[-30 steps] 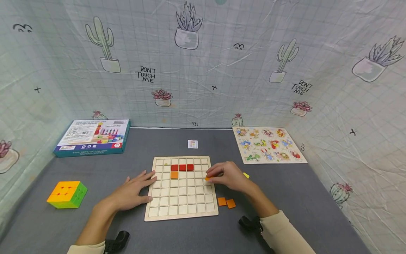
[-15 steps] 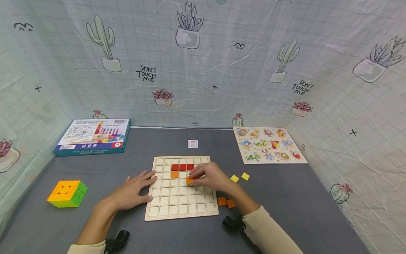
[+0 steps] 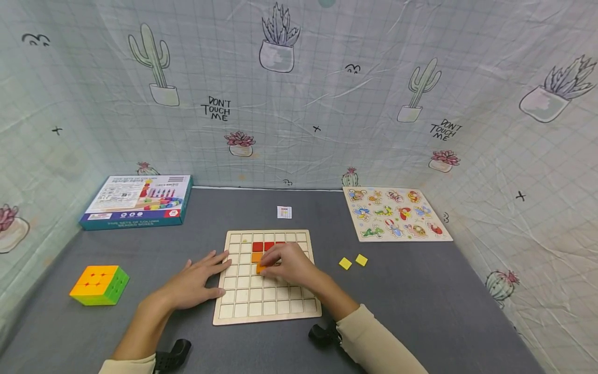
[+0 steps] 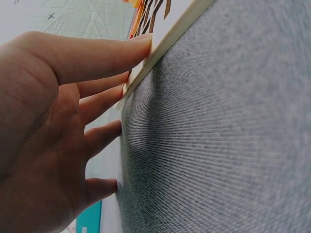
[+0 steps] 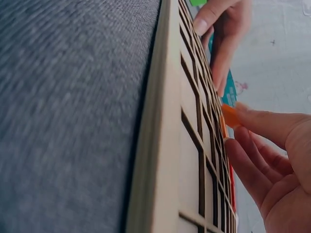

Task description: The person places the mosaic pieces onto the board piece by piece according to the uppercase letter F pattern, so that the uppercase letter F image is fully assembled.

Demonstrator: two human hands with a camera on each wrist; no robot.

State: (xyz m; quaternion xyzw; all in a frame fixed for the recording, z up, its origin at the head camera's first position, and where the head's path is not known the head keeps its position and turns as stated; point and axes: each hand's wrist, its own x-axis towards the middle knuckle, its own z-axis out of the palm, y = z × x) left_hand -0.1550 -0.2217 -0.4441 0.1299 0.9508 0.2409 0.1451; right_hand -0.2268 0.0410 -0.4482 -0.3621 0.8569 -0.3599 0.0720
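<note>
A wooden grid board (image 3: 240, 296) lies on the grey cloth, with red tiles (image 3: 258, 246) in one row and an orange tile (image 3: 256, 257) below the leftmost. My right hand (image 3: 291, 264) pinches another orange tile (image 3: 259, 268) between thumb and fingers, just under the placed orange one; the right wrist view shows this pinched tile (image 5: 230, 115) tilted above the grid. With fingers spread, my left hand (image 3: 196, 280) rests at the board's left edge; in the left wrist view the thumb of this hand (image 4: 73, 97) touches the board's rim (image 4: 170, 41).
Two yellow tiles (image 3: 345, 263) lie right of the board. A colourful cube (image 3: 98, 285) sits at the left, a boxed set (image 3: 135, 202) behind it. A small printed card (image 3: 284, 212) is beyond the board, and an insect puzzle board (image 3: 397, 214) at the back right.
My right hand has moved left across the board with the orange tile, its hand now covering part of the red row. The loose orange tiles are now hidden by the right arm. My left hand stays put.
</note>
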